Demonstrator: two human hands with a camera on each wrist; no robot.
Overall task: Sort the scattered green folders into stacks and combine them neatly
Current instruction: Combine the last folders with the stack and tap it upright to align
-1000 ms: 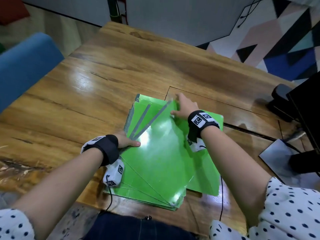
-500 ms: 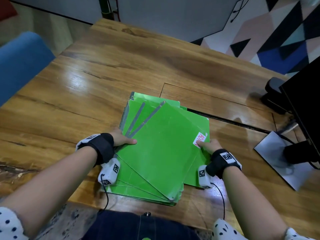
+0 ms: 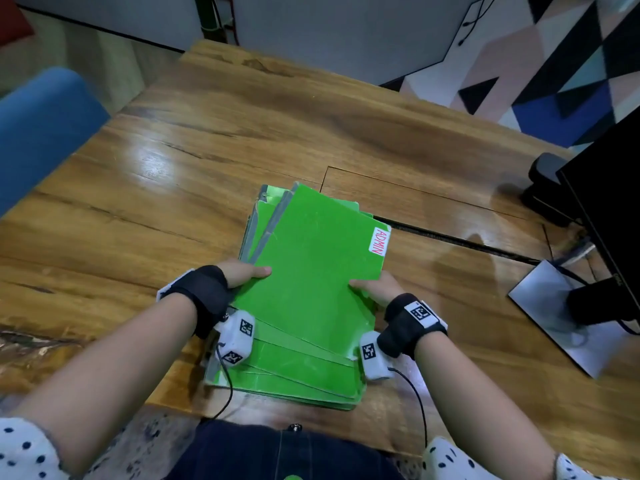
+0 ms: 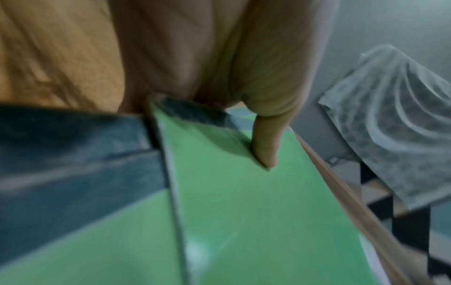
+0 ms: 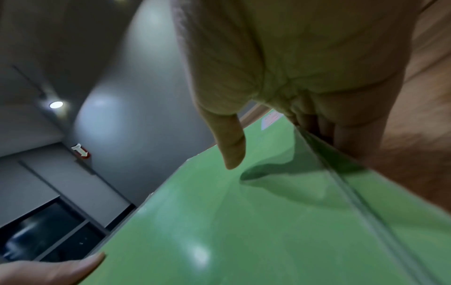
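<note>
The left hand point(image 3: 242, 271) has hold of the left long edge of the top folder point(image 3: 311, 271): its thumb lies flat on the green cover, and the left wrist view shows the thumb point(image 4: 266, 146) pressing down near that edge while the other fingers are hidden underneath. The right hand point(image 3: 375, 287) takes the opposite, right edge in the same way, thumb on top and fingers tucked below the cover, as the right wrist view shows around its thumb point(image 5: 231, 146). Both hands therefore pinch the same folder from its two sides, roughly midway along its length.

That folder carries a white label reading ADMIN point(image 3: 380, 241) at its far right corner and lies skewed on top of the pile of green folders point(image 3: 294, 372), whose near edges fan out unevenly towards the person. Grey spines point(image 3: 273, 220) of lower folders show at the far left. The pile sits on the wooden surface point(image 3: 242, 133) close to its near edge, with a monitor stand point(image 3: 554, 306) well apart to the right and a blue chair point(image 3: 41, 126) off to the left.

The covers look thin, glossy and somewhat flexible, so I judge them light but slippery against one another; a single folder would bow if lifted by one corner. Holding both long edges near the middle seems the steadier grasp, and squaring the pile probably calls for pressing inward on the sides rather than sliding the top cover alone.
</note>
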